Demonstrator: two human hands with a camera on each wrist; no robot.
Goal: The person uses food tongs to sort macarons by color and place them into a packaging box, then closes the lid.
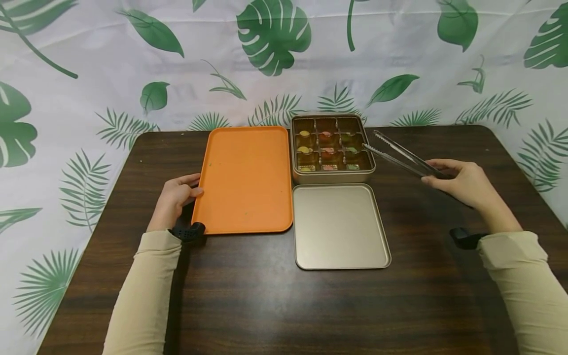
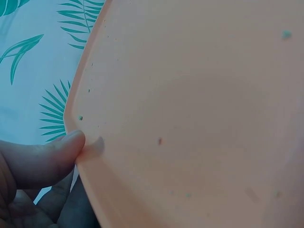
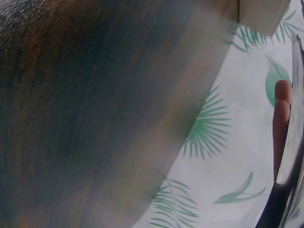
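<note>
My left hand [image 1: 176,193] grips the left edge of an orange tray [image 1: 246,180], thumb over the rim and fingers beneath. In the left wrist view, the thumb [image 2: 61,149] presses the rim, and small crumbs dot the tray's surface. My right hand [image 1: 463,182] holds metal tongs [image 1: 401,158] near their middle, the arms spread apart and pointing left. Their tips hover by the right rim of a gold tin [image 1: 333,177]. Inside the tin, a divided insert shows yellow, pink and green pieces in its compartments. In the right wrist view, part of the tongs [image 3: 289,156] and one finger [image 3: 281,118] show.
A flat gold lid [image 1: 341,227] lies in front of the tin, close to the tray's right side. All stand on a dark wooden table [image 1: 266,296]. Behind the table's far edge hangs a white cloth [image 1: 199,74] printed with green leaves.
</note>
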